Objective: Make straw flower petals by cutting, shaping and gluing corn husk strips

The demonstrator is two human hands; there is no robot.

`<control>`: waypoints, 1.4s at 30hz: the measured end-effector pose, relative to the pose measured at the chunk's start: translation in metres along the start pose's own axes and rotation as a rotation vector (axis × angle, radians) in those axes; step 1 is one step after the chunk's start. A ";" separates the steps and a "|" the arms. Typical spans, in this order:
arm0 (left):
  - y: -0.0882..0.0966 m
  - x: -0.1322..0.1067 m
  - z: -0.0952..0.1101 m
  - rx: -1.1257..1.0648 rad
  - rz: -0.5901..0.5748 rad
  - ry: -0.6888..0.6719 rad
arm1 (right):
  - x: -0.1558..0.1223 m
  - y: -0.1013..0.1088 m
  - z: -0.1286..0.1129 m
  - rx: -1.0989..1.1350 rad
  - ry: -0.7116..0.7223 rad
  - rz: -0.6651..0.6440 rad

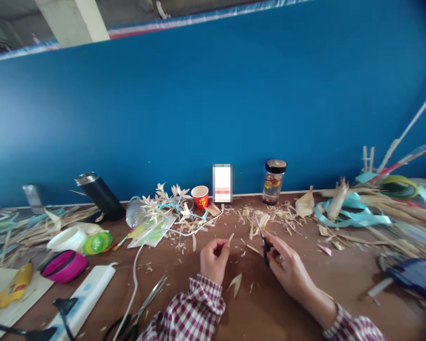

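My left hand (214, 259) is closed in a pinch, with a small pale strip of dried husk (231, 237) sticking up from the fingertips. My right hand (287, 265) grips a pair of scissors (266, 247) by its black handle, blades pointing away over the table. A thin pale strip (252, 248) lies beside the right fingers; I cannot tell whether they touch it. Between my wrists a forked piece of husk (235, 285) rests on the brown table (266, 312). Husk scraps (246, 215) are scattered beyond both hands.
Husk flowers (170, 201), a red paper cup (200, 197), a phone-like screen (222, 182) and a lidded jar (274, 182) stand along the blue partition (213, 104). Larger scissors (144, 303), a white cable (135, 274) and a power strip (85, 296) are left; a blue glue gun (413, 279) is right.
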State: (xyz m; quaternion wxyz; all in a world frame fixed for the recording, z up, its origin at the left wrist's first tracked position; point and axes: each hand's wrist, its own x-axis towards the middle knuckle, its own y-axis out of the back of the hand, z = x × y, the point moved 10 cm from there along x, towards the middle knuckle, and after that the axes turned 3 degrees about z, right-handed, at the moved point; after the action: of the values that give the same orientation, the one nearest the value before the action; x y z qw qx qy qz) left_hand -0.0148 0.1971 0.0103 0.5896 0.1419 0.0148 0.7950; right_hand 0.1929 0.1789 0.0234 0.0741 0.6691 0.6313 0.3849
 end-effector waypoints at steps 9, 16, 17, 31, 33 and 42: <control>0.002 0.004 -0.032 -0.277 -0.014 0.235 | -0.006 -0.004 -0.005 -0.230 0.002 -0.096; 0.002 0.004 -0.038 -0.282 -0.012 0.317 | -0.011 -0.010 -0.020 -0.255 0.042 -0.204; 0.000 0.003 -0.035 -0.270 -0.027 0.299 | -0.011 -0.010 -0.022 -0.253 0.052 -0.202; -0.025 -0.018 -0.003 -0.158 -0.321 0.180 | -0.016 -0.018 -0.038 -0.183 0.042 -0.288; -0.026 -0.019 -0.004 -0.127 -0.334 0.187 | -0.016 -0.018 -0.039 -0.178 0.043 -0.294; -0.031 -0.023 -0.008 -0.090 -0.382 0.213 | -0.018 -0.020 -0.038 -0.181 0.028 -0.336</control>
State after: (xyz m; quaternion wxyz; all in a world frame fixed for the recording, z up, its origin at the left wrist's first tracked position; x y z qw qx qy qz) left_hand 0.0179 0.1863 -0.0084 0.7303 0.0253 0.0679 0.6793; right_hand 0.1556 0.1520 0.0307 0.1885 0.5394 0.6980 0.4316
